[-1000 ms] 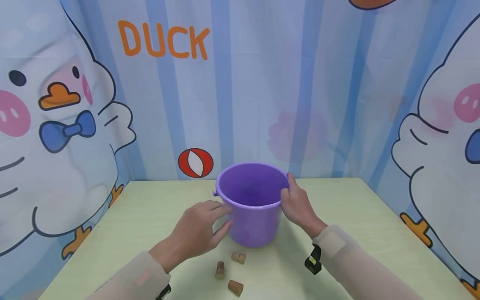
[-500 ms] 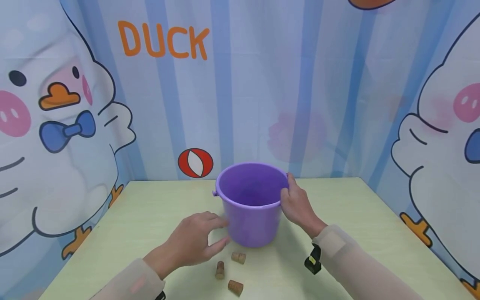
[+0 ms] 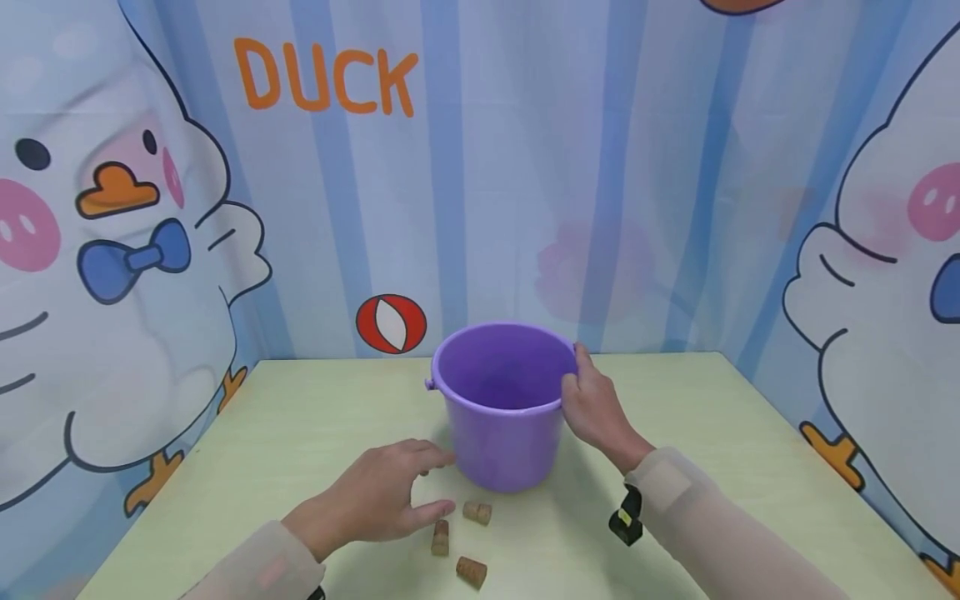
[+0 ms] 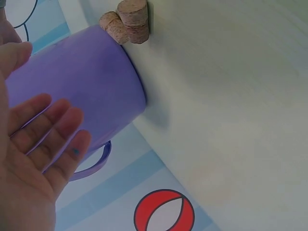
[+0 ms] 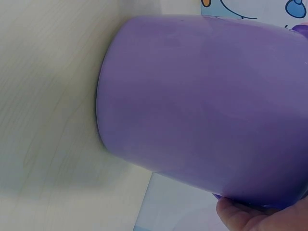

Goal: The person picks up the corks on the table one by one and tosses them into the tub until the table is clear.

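A purple bucket (image 3: 506,450) stands upright on the table, and my right hand (image 3: 600,412) grips its rim on the right side. The right wrist view shows the bucket's side (image 5: 202,106) and a few fingers (image 5: 240,216) at the rim. To the left of the bucket hovers my left hand (image 3: 375,492), thumb and fingers spread apart with nothing between them. Its thumb is close to the corks: one cork (image 3: 477,512) near the bucket's base, a second cork (image 3: 440,538) and a third cork (image 3: 472,572) nearer to me. In the left wrist view the left palm (image 4: 29,168) faces the bucket.
The pale table (image 3: 675,467) meets a printed curtain (image 3: 510,167) at its back edge. The bucket's handle (image 4: 98,166) hangs behind it in the left wrist view.
My left hand has come away from the bucket's side, moving down and slightly left toward the corks. The right hand and the bucket have stayed in place.
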Motion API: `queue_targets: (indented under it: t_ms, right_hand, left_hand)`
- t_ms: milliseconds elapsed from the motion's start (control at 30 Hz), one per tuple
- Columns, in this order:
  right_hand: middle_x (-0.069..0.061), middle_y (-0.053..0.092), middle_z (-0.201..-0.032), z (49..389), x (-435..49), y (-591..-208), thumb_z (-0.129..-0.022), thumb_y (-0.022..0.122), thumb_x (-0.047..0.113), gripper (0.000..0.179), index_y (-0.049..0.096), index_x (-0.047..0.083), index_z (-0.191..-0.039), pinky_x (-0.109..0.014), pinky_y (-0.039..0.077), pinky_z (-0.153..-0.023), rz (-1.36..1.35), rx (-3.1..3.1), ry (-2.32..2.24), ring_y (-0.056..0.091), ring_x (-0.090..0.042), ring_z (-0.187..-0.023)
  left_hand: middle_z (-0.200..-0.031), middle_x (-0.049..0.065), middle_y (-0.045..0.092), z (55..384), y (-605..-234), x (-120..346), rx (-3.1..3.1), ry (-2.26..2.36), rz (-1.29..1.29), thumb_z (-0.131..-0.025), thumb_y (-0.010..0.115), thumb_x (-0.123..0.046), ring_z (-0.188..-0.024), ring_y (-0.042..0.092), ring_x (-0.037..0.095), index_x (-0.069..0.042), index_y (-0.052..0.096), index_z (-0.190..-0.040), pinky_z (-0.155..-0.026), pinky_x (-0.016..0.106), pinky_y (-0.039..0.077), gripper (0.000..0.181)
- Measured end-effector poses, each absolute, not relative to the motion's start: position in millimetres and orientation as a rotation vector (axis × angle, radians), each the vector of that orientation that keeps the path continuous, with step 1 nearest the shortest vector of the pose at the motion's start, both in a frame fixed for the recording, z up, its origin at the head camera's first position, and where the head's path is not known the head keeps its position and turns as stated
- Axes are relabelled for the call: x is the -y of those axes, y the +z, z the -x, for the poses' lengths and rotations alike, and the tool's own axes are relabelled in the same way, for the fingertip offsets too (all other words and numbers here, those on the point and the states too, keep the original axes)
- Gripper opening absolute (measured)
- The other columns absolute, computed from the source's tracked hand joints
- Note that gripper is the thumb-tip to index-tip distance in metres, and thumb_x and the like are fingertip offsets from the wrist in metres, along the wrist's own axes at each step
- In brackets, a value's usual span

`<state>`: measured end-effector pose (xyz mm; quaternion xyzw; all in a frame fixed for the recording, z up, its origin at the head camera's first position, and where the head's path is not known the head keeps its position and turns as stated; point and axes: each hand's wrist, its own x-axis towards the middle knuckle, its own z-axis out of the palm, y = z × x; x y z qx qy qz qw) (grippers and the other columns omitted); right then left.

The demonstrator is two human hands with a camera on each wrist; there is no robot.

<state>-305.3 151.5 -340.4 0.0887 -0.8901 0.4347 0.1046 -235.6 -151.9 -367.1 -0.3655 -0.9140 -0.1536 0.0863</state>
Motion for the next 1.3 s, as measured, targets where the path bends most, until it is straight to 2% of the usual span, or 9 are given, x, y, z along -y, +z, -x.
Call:
queue_targets:
  t_ms: [233, 467, 867, 1300]
  right_hand:
    - [-0.023, 0.021, -0.166, 305.0, -151.0, -340.0, -0.102, 0.024, 0.019, 0.068, 0.004, 0.000, -0.163, -0.052, 0.023, -0.122, -0.254, 2.638, 1.282, 0.024, -0.035, -0.152]
    - [-0.023, 0.022, -0.166, 305.4, -150.7, -339.5, -0.102, 0.025, 0.016, 0.067, 0.004, 0.000, -0.163, -0.053, 0.023, -0.122, -0.255, 2.634, 1.278, 0.024, -0.036, -0.152]
    - [-0.024, 0.023, -0.165, 306.2, -150.9, -340.9, -0.102, 0.026, 0.016, 0.067, 0.006, -0.001, -0.163, -0.052, 0.023, -0.123, -0.247, 2.623, 1.280, 0.025, -0.037, -0.152]
    - [-0.024, 0.024, -0.165, 307.0, -151.2, -341.1, -0.102, 0.027, 0.016, 0.066, 0.007, -0.002, -0.163, -0.052, 0.023, -0.123, -0.247, 2.616, 1.273, 0.026, -0.037, -0.151]
  left_hand:
    - [-0.122, -0.001, 0.071, 235.5, -371.9, 152.5, 2.790, -0.465, 1.093, -0.089, 0.079, -0.041, -0.094, 0.065, 0.008, -0.011, 0.070, -0.127, -0.082, 0.034, 0.058, 0.050]
    - [-0.115, 0.002, 0.072, 233.7, -379.2, 152.5, 2.833, -0.467, 1.111, -0.087, 0.079, -0.038, -0.096, 0.068, 0.016, -0.007, 0.071, -0.122, -0.080, 0.034, 0.057, 0.047]
    - [-0.095, -0.005, 0.070, 231.7, -392.7, 148.6, 2.771, -0.421, 1.129, -0.083, 0.074, -0.028, -0.087, 0.065, 0.011, -0.009, 0.074, -0.105, -0.071, 0.030, 0.055, 0.029]
    - [-0.091, -0.006, 0.070, 233.5, -400.8, 145.3, 2.819, -0.402, 1.138, -0.081, 0.074, -0.026, -0.085, 0.062, 0.007, -0.010, 0.074, -0.099, -0.069, 0.030, 0.056, 0.024]
